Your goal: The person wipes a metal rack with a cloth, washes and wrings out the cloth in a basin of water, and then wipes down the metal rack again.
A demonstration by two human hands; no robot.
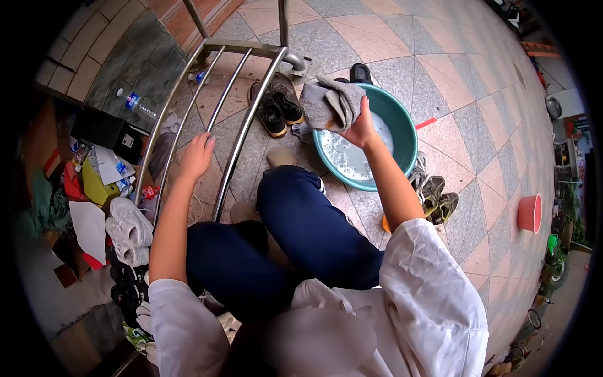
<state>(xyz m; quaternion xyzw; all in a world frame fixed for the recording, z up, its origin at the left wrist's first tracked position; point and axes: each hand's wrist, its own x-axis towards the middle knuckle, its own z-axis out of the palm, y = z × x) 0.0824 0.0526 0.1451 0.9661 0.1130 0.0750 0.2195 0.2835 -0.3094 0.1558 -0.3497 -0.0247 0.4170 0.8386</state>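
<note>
In the head view, we have the tiled floor [465, 151] spreading wide to the right of the teal basin [411, 151], as far as the red bucket [529, 213]. To the left, room is tighter: the metal rack [237, 132] stands just beside our knees, with white shoes [130, 231] and piled odds and ends beyond it. Dark shoes [276, 103] lie between rack and basin, and more shoes [433, 195] sit near the basin's right side.

Our right grip [361, 125] is closed on a gray cloth [333, 103], bunched and folded, held up by the basin's left rim as we see it. Most of those fingers are hidden behind the cloth, and we cannot tell whether it touches the rim. Our left grip [196, 157] lies over a bar of the rack; we cannot tell how far its fingers curl around it. Our right forearm cuts across part of an orange thing [386, 223] that we cannot identify, and the basin partly hides a black shoe [360, 73] behind it.

The basin holds whitish, foamy water [352, 157]. What the red bucket contains is too small to make out.
</note>
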